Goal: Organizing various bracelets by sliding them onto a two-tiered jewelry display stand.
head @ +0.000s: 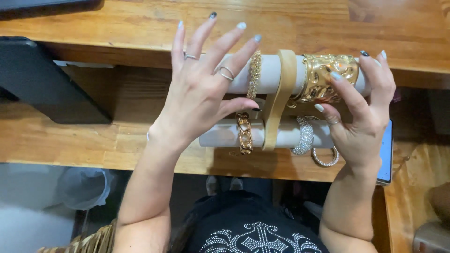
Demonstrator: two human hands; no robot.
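A two-tier white jewellery stand lies on a wooden desk, its upper bar (272,70) above its lower bar (220,135). My left hand (201,89) hovers over the upper bar's left end with fingers spread, the thumb tip near a gold chain-link bracelet (244,133) on the lower bar. My right hand (363,110) grips the upper bar's right end, fingers against a wide hammered gold cuff (326,75). A thin sparkly gold bracelet (254,72) hangs on the upper bar. A tan strap (280,96) runs across both bars.
A rhinestone bangle (304,136) sits on the lower bar, and a thin silver hoop (326,158) lies below it. A black tablet or stand (42,79) leans at the left. A phone (386,154) lies under my right wrist. A raised wooden shelf (117,28) runs along the back.
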